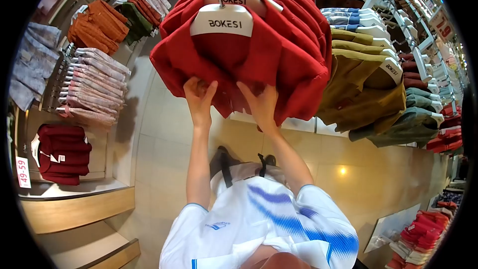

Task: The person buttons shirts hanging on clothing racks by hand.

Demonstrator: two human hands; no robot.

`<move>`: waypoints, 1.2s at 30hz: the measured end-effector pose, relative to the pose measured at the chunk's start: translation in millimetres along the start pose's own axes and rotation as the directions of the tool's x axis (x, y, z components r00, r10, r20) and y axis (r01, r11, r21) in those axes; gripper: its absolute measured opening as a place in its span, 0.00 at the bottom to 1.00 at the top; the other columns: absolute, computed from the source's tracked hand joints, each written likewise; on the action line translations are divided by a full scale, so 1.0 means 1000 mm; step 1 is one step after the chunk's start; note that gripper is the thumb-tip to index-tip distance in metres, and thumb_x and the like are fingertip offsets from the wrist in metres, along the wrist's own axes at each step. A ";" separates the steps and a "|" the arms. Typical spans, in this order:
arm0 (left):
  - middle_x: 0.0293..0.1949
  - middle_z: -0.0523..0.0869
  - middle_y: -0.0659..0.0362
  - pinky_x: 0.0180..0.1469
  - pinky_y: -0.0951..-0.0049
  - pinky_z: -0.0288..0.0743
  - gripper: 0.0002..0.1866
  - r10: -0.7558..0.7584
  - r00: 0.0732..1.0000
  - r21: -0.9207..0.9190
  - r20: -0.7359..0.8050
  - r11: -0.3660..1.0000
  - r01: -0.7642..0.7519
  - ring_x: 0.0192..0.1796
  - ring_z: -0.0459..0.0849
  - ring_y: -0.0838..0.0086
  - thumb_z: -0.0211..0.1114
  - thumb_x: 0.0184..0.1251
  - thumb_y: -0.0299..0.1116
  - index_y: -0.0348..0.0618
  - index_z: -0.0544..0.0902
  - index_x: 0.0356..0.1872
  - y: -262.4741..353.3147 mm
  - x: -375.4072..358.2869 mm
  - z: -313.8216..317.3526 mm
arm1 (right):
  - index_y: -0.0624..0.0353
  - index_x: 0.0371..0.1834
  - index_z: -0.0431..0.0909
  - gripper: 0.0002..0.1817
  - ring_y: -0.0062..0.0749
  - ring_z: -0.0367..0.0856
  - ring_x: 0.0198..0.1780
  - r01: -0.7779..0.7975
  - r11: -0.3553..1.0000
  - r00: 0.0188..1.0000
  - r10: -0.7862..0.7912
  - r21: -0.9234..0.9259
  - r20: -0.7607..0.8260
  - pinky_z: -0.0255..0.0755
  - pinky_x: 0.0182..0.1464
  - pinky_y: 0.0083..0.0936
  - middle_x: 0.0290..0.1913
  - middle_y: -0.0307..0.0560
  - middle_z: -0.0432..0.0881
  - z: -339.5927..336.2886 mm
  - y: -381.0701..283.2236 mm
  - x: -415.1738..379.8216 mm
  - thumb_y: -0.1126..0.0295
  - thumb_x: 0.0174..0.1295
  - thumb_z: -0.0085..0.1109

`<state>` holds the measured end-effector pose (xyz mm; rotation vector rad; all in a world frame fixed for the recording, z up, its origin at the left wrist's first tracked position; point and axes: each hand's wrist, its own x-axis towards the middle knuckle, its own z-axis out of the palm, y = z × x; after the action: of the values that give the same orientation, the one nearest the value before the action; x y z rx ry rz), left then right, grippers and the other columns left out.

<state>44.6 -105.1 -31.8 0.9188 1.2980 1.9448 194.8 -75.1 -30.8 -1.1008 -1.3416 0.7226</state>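
A red garment [174, 60] hangs at the front of a row of red garments, on a white hanger [221, 23] marked BOKESI. Both hands are at its front, below the collar. My left hand [200, 98] has its thumb and fingers curled at the left front edge, the cloth between them. At the right front edge, my right hand [260, 102] pinches the cloth, its fingers partly hidden in the fabric. A small gap separates the two hands.
Mustard garments [358, 87] and green ones [398, 124] hang at the right. Patterned shirts [97, 84], an orange garment [98, 26] and a maroon garment [63, 153] hang at the left. Folded red clothes [420, 234] are stacked at the lower right. Tiled floor [162, 169] lies below.
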 end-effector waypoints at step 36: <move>0.40 0.82 0.62 0.48 0.74 0.74 0.14 0.181 0.866 -0.067 0.467 0.983 -0.169 0.40 0.79 0.76 0.68 0.67 0.23 0.34 0.75 0.50 -0.037 0.044 -0.024 | 0.61 0.48 0.75 0.23 0.29 0.79 0.29 -0.023 0.976 0.952 -0.045 -0.217 -0.304 0.75 0.33 0.25 0.35 0.44 0.81 0.049 0.009 -0.010 0.71 0.52 0.77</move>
<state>4.3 -70.1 -63.7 1.4351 0.9274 1.7059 147.6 -71.3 -48.2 -1.3209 -1.1750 0.3790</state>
